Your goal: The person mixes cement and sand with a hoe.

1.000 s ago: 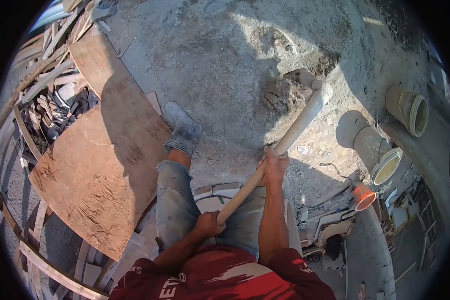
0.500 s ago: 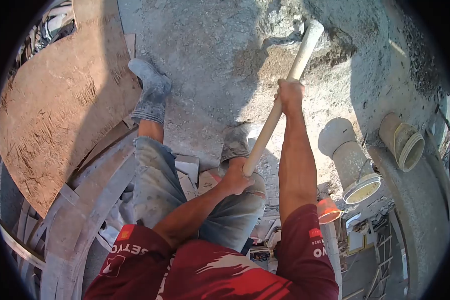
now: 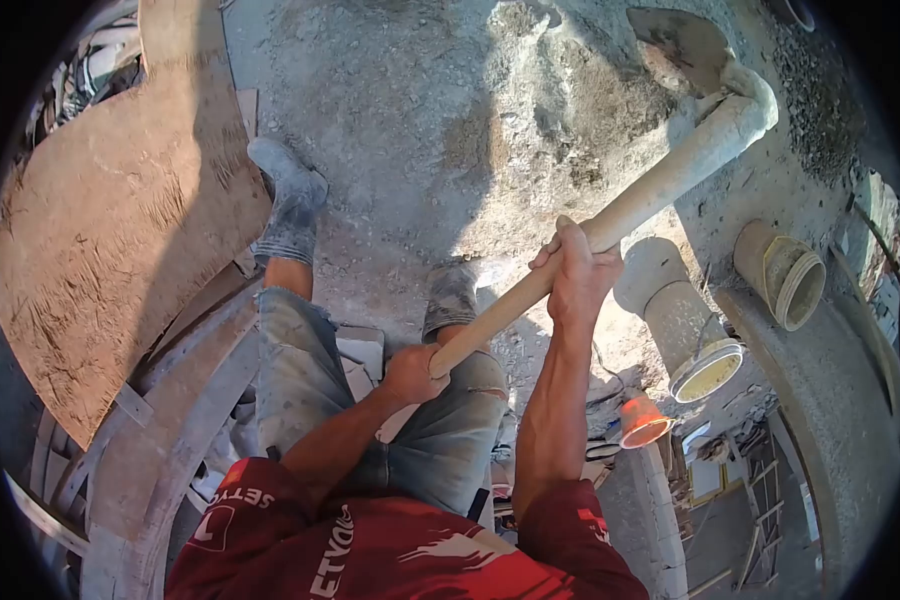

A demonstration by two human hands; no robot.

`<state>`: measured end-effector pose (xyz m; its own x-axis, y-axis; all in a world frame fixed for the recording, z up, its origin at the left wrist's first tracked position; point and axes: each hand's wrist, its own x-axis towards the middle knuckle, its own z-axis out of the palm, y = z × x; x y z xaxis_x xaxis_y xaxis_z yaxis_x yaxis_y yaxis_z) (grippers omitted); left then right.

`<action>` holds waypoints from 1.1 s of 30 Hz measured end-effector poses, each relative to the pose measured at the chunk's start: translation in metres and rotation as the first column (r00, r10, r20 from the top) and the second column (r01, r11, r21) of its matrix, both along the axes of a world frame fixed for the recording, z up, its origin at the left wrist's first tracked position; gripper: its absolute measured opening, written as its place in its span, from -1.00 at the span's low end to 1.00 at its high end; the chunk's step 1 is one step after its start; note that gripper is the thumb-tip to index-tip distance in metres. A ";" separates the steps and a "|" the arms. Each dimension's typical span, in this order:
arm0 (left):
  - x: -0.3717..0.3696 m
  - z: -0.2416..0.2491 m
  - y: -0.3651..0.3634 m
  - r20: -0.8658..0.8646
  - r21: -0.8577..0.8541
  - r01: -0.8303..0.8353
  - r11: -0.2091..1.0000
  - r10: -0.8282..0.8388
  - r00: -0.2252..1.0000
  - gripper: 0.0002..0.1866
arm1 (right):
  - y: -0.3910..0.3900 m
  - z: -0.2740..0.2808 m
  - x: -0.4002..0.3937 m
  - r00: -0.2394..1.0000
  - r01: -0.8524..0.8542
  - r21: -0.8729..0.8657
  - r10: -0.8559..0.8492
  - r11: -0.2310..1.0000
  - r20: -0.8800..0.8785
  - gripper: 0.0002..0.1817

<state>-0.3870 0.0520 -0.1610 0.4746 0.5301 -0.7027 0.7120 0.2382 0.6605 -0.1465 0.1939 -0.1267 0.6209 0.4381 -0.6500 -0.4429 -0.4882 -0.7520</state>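
Hoe (image 3: 705, 60) looks head-heavy, its handle (image 3: 610, 220) stiff: your right hand (image 3: 575, 275) is clenched mid-shaft, your left hand (image 3: 410, 372) closed on the butt.

Long pale-handled hoe (image 3: 620, 215), blade raised over grey mortar (image 3: 530, 110).

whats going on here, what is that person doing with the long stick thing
A person in a red shirt is working a long-handled hoe with both hands. The left hand grips the near end of the wooden handle, and the right hand grips it further up. The blade is raised over a mound of grey sand or mortar mix on the ground. Both feet stand at the mound's edge. A plywood sheet lies to the left, and two pipe sections lie to the right.
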 end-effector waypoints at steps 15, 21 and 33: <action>0.052 0.016 0.019 -0.121 -0.481 -0.180 0.858 0.139 0.983 -0.66 | 0.040 -0.126 0.019 0.953 -0.260 -0.290 0.197 0.921 -0.231 -0.77; 0.029 0.050 -0.044 -0.030 -0.418 -0.110 0.902 0.107 0.994 -0.69 | -0.023 -0.045 0.006 0.984 -0.160 -0.308 0.126 0.938 -0.126 -0.69; 0.135 -0.052 0.182 0.168 -0.263 -0.317 0.911 0.366 0.915 -0.78 | 0.248 -0.077 0.092 0.873 -0.360 -0.015 0.342 0.933 0.348 -0.72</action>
